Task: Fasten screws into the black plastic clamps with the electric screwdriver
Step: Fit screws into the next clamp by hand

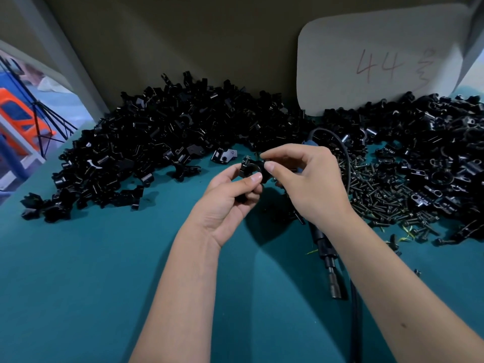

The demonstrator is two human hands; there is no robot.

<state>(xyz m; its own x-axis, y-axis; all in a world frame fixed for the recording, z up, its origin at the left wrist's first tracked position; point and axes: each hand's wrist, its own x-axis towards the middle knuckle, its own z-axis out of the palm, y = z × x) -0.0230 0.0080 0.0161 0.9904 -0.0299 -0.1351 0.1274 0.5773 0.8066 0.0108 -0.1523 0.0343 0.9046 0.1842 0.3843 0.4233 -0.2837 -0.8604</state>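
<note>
Both hands working one black plastic clamp at the centre of the frame

The left hand (pixel 230 197) grips the black plastic clamp (pixel 254 170) between thumb and curled fingers; it is glossy, with a round bore and a small screw standing on its upper left lug. The right hand (pixel 303 176) pinches the clamp's right side with thumb and forefinger. The electric screwdriver (pixel 324 250) lies on the teal table (pixel 78 284) under the right wrist, beside the loose screws (pixel 379 195). Clamp heaps (pixel 157 137) fill the upper middle

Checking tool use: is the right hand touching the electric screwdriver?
Apart. Head view: right hand pinches at the black clamp; the electric screwdriver lies on the table.
</note>
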